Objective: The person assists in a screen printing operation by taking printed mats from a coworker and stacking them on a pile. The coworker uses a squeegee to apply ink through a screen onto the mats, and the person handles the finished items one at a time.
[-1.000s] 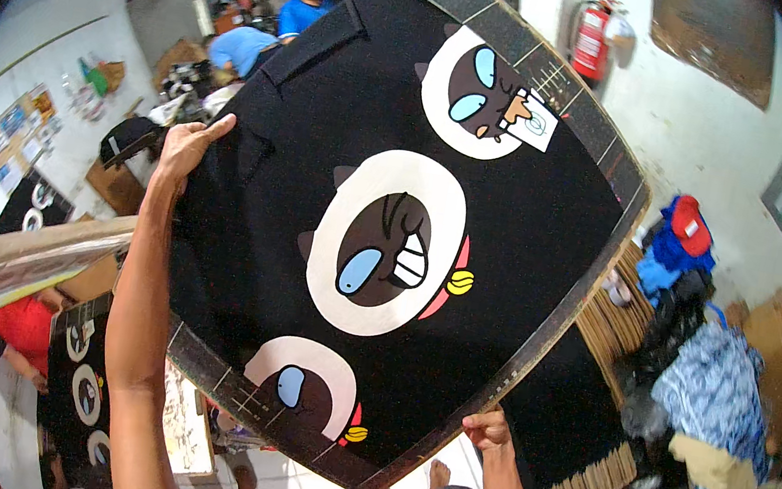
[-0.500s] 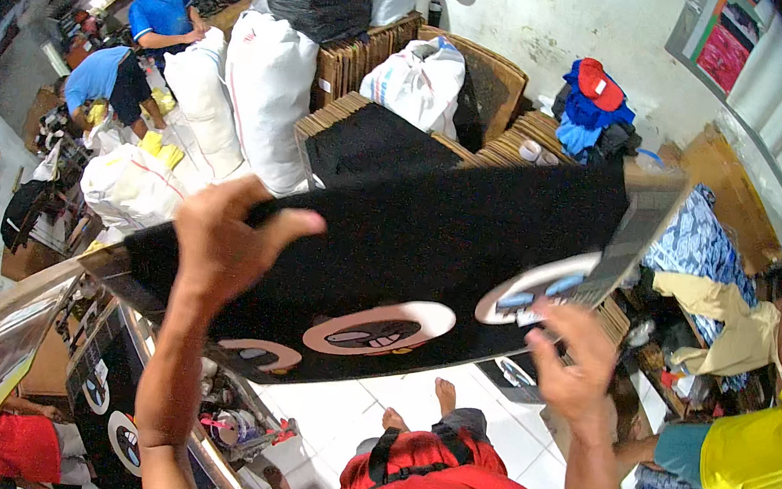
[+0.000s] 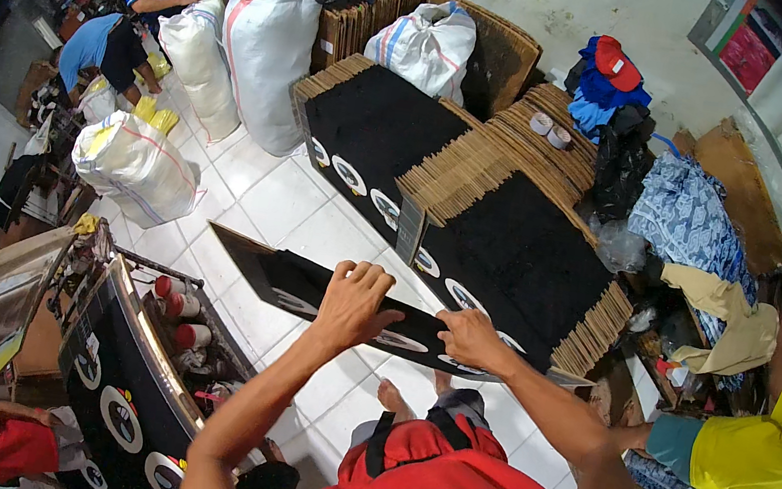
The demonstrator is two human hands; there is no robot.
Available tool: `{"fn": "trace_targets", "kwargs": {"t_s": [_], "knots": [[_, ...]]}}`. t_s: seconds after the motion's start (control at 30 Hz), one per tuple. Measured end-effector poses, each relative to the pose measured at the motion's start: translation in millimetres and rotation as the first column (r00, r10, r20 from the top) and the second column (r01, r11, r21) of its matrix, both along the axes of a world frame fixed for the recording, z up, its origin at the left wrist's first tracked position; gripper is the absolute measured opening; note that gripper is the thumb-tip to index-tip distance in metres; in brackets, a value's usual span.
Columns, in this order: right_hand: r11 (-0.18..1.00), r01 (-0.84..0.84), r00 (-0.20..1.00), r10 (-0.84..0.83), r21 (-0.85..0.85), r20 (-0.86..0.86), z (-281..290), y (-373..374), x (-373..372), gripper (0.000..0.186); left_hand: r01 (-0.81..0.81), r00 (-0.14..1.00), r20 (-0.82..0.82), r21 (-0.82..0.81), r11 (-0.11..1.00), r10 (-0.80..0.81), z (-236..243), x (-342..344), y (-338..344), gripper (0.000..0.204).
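In front of my body I hold a long board covered in black cloth [image 3: 298,280] with pale round prints, tilted so that it shows nearly edge-on. My left hand [image 3: 351,307] is closed over its upper edge near the middle, thumb pointing right. Further right along the same edge, my right hand [image 3: 471,340] grips it too. Just beyond lies a stack of similar black-covered boards [image 3: 522,249], its brown edges fanned out. A second such stack [image 3: 389,123] stands behind it to the left.
Stuffed white sacks [image 3: 271,65] stand at the back left, near two people. On the left, another printed board [image 3: 107,384] leans beside a rack of red-and-white containers [image 3: 182,307]. Tape rolls [image 3: 550,130] rest on stacked boards. People sit at lower left and right.
The board has come down from high in front of me and tipped nearly edge-on, uncovering the stacks behind. My hands moved closer together, now both closed on its upper edge.
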State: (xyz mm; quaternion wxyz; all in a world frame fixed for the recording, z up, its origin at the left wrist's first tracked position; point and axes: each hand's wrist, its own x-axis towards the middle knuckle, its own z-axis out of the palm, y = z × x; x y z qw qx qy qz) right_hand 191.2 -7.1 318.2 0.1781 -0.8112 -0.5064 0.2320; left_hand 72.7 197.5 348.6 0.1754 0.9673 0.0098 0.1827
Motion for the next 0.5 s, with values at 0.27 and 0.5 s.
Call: {"fn": "trace_targets", "kwargs": {"t_s": [0.27,0.5], "knots": [[0.974,0.214,0.976,-0.216,-0.072,-0.014,-164.3,-41.7,27.1,0.021,-0.583,0.804,-0.366,-0.323,0.746,0.469,-168.9,-96.1,-38.7,0.048],[0.914,0.372,0.928,-0.366,-0.161,0.069,-257.4,-89.2,86.3,0.018,-0.837,0.337,-0.925,-0.208,0.505,0.178,-283.6,-236.2,-154.4,0.053]]}}
